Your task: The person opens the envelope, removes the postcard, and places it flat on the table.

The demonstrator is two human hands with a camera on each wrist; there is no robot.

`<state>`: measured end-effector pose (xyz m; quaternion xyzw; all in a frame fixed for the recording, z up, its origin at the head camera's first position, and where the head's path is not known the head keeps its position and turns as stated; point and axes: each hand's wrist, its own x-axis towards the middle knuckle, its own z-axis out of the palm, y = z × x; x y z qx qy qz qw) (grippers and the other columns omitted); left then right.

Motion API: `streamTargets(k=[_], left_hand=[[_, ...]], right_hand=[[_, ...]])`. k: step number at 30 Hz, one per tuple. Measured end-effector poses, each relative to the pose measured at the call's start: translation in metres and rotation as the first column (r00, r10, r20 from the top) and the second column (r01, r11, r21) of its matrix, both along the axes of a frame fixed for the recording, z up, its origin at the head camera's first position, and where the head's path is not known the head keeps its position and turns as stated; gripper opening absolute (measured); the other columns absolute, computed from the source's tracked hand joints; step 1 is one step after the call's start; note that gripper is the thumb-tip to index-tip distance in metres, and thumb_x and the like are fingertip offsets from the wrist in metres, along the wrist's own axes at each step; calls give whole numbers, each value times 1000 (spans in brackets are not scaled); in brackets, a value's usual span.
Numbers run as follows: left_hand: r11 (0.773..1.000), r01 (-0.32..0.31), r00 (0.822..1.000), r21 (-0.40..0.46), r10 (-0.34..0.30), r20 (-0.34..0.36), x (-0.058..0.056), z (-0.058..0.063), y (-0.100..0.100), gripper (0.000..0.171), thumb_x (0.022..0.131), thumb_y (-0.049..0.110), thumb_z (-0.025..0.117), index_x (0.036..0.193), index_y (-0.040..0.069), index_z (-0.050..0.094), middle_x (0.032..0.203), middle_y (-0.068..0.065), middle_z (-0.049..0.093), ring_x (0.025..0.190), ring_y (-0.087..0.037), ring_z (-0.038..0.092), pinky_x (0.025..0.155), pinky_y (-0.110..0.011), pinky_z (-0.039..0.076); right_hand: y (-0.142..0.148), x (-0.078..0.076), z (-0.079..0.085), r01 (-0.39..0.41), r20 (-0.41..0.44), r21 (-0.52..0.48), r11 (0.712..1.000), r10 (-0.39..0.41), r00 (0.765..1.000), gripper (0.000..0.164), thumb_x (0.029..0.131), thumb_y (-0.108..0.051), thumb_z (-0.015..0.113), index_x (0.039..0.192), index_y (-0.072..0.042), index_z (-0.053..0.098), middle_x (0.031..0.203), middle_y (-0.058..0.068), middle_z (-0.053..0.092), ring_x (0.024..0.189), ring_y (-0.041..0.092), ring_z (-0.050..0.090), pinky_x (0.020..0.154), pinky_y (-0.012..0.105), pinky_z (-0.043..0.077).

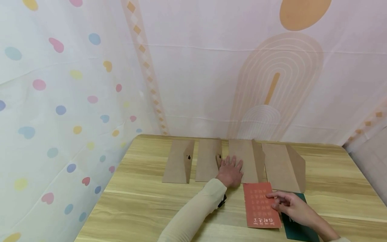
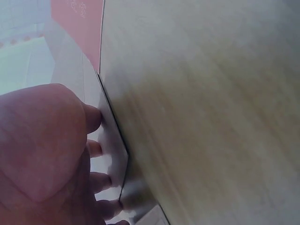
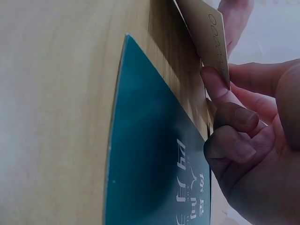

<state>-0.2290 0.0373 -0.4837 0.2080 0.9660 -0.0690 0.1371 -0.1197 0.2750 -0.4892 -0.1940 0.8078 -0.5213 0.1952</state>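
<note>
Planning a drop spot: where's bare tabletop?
Bare table left of the left sleeve, on the near side of the leftmost envelope; more right of the rightmost envelope and green card. Crowded: the middle, with the left hand over the third envelope and the right hand pinching the red card beside the green one.

Right hand [image 3: 262, 154] pinches tan card [image 3: 202, 28] at one end, between thumb and finger; looped marks in a row on its face. Teal card [image 3: 145, 122], white Chinese characters, on wood-grain surface [image 3: 51, 112]. Left hand [image 3: 236, 18] partly visible beyond.
</note>
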Motion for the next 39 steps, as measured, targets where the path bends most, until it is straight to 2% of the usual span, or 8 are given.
streamTargets(k=[7,25,39], left_hand=[[1000,-1,1000,6,1,0,1,1,-1,55,108,44,26,160,31,15,167,2,10,153,-24,11,121,-40,19],[1000,0,1000,-3,-1,-13,1,-1,-1,55,107,45,25,160,32,15,167,2,9,153,-23,12,121,-40,18],[1000,-6,1000,3,6,-10,1,-1,-1,55,108,45,25,160,33,15,167,2,9,153,-23,11,122,-40,18]], right_hand=[[-3,0,-1,-2,-12,42,999,3,1000,38,98,-11,61,129,10,56,92,3,67,72,9,60,63,25,51],[-5,-1,-3,-8,-49,75,997,12,999,36,96,-12,64,127,6,59,90,1,64,71,8,57,61,23,48],[-6,-2,-4,-32,-26,68,997,33,999,37,97,-11,63,129,6,58,88,1,64,69,6,55,59,24,47]])
